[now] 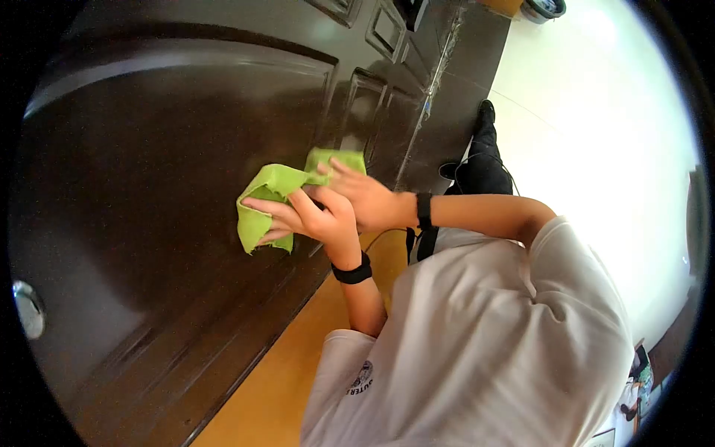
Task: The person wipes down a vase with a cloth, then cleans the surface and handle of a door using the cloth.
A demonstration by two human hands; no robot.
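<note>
My left hand has its fingers in a lime-green cloth, which wraps round them against a dark brown panelled door. Close beside it, partly behind the left wrist and thumb, my right hand is smeared by motion. Its fingers grip another stretch of green cloth that reaches up and right. The two green parts seem to meet between the hands, though I cannot tell for sure that they are one piece. Both wrists wear black bands.
A round metal fitting sits on the door at far left. Raised mouldings run along its upper part. My black-clad leg and a thin cable are by the pale floor. A dark container stands at top right.
</note>
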